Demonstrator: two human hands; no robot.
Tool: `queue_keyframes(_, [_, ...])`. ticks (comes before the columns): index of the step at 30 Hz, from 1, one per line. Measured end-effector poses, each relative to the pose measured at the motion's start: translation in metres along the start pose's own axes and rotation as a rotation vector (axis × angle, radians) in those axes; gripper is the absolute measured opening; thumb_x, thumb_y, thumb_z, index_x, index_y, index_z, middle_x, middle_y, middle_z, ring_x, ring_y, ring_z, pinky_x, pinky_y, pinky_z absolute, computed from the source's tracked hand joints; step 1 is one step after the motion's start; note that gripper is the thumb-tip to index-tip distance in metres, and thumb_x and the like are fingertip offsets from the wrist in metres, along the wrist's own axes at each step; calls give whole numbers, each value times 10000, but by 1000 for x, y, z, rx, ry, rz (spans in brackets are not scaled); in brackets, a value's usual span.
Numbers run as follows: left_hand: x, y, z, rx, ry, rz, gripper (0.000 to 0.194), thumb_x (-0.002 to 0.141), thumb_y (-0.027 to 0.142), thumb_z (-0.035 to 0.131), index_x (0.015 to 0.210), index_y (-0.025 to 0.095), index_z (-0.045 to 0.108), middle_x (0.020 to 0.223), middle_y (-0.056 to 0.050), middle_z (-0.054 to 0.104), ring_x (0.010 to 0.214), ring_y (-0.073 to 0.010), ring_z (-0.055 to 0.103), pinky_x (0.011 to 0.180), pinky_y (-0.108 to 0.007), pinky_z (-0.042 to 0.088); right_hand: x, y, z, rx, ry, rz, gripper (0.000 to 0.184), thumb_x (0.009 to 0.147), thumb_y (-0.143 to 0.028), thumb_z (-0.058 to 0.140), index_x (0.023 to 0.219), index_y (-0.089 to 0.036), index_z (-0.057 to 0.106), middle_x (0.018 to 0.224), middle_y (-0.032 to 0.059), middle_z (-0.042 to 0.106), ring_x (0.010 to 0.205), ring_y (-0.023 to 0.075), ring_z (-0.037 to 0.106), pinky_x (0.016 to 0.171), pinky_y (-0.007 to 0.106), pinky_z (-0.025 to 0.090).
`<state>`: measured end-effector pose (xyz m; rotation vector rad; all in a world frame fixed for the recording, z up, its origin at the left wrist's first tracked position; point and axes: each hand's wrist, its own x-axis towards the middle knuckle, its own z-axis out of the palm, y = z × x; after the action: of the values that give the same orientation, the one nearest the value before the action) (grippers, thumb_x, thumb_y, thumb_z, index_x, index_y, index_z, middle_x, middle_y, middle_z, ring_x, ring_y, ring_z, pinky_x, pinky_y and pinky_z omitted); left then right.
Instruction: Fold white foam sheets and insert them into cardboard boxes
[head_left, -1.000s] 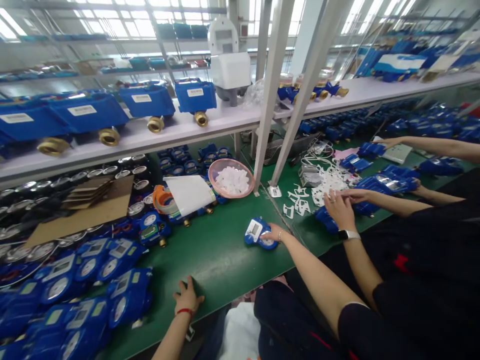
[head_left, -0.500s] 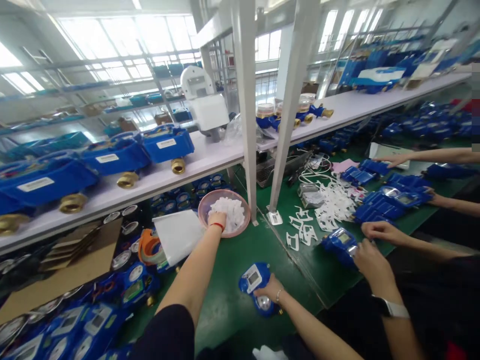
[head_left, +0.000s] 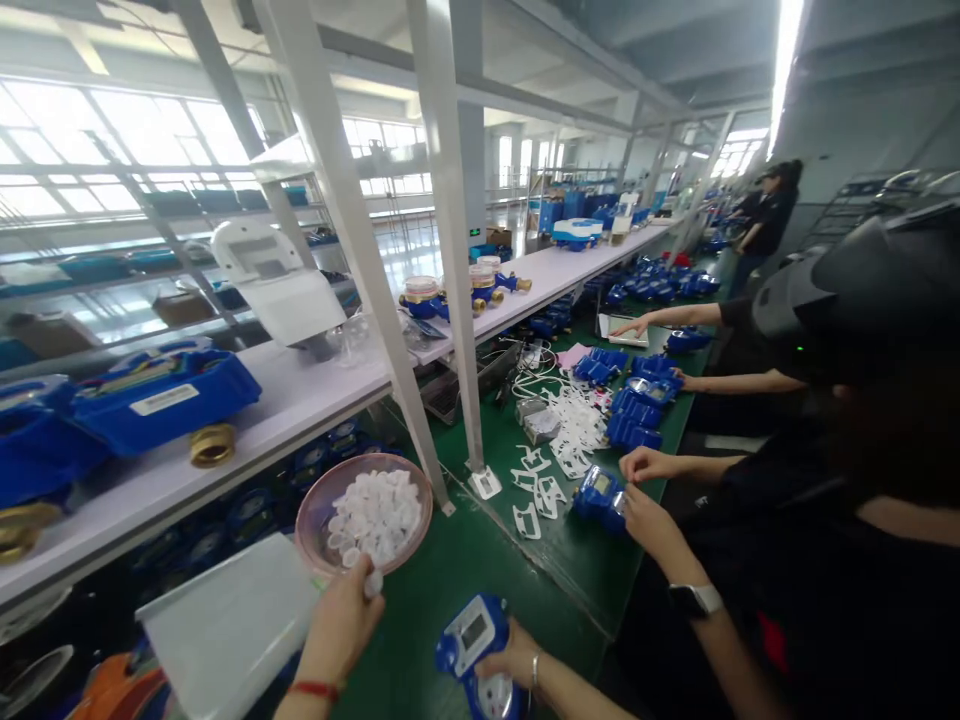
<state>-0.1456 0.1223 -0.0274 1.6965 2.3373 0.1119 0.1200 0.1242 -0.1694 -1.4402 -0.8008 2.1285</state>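
My left hand (head_left: pixel 343 618), with a red band at the wrist, is pinched on a small white plastic cap (head_left: pixel 373 583) at the near rim of a pink bowl (head_left: pixel 306 535). A heap of similar white caps (head_left: pixel 381 512) fills the bowl. On the green tabletop, my right hand (head_left: pixel 514 655) is closed round the side of a blue water meter (head_left: pixel 444 652). The meter lies face up, with a white-framed display at its far end and a round dial nearer me. My thumb lies across its face; the other fingers are partly hidden.
A white sheet (head_left: pixel 232 620) lies left of the bowl. Grey posts (head_left: pixel 450 240) stand beyond it, by a shelf (head_left: pixel 517 290). White plastic frames (head_left: pixel 538 488) are scattered to the right. A co-worker's hands (head_left: pixel 651 515) touch another blue meter (head_left: pixel 600 488); more people sit beyond.
My left hand has come out of the cap heap toward me, holding a cap. The view has swung to the right. My right hand still grips the water meter.
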Motion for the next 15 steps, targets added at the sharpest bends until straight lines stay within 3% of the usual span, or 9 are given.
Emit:
queue_keyframes(4, [-88,-8,67,-98,-263,35,191,655,146,503,800,262,457,862,-13,664,838,-210,633,698,-279,421,-33,18,13,340,-117,182,455,556,-532,689,840,-181,642,882,105,700,933,283,643,785,415,503])
queue_keyframes(7, [-134,1,97,-198,-283,96,104,681,207,522,726,248,438,789,-18,650,777,-199,631,668,-274,435,-62,26,31,624,-187,201,516,688,-607,577,937,-158,636,986,117,685,984,243,630,803,377,507])
queue_keyframes(11, [-174,25,85,-629,-130,113,149,760,330,509,720,236,401,726,1,635,695,-156,635,638,-242,474,-102,24,56,804,-103,74,471,761,-526,586,1043,-148,588,990,85,683,940,212,641,821,366,511])
queue_keyframes(15, [-192,33,66,-962,-88,66,227,733,413,583,804,219,490,793,-11,671,746,-158,664,666,-247,520,-131,23,69,871,-12,-17,451,782,-478,598,1099,-160,559,996,69,678,916,210,644,799,386,523])
